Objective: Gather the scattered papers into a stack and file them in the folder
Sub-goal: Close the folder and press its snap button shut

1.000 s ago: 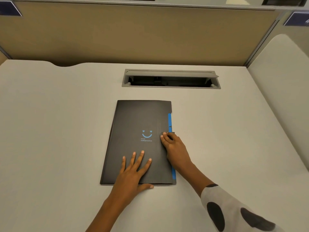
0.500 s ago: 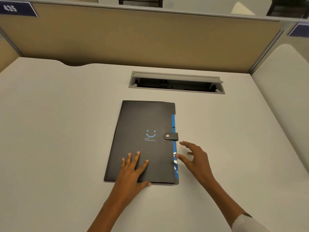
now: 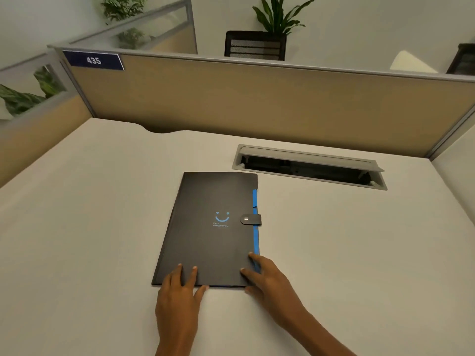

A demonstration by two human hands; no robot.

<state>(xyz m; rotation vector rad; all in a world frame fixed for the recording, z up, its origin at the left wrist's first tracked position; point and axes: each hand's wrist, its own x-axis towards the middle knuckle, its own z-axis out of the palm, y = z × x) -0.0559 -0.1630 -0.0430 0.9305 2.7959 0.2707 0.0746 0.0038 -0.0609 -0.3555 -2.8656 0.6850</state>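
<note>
One view, head camera: everything below is seen looking forward and down.
Folder: a black folder (image 3: 213, 227) is laid flat near the middle of the white desk (image 3: 77, 240), closed, its snap tab (image 3: 250, 219) fastened over the right edge; a blue strip (image 3: 255, 222) is exposed along that edge.
Papers: none can be made out outside the folder; what the blue strip belongs to cannot be told.
Edges: the folder's near edge is set back from the desk's front; its far right corner is near the grey cable hatch (image 3: 308, 167), but apart from it.
Open room: bare desk surface is seen left and right of the folder, bounded at the back by the tan partition (image 3: 257, 104) with its "435" label (image 3: 93, 60).
Left hand (image 3: 177, 301): fingers are spread flat and pressed on the folder's near left corner; nothing is gripped.
Right hand (image 3: 270, 283): fingers are extended and laid on the near right corner, over the blue strip; nothing is gripped.
</note>
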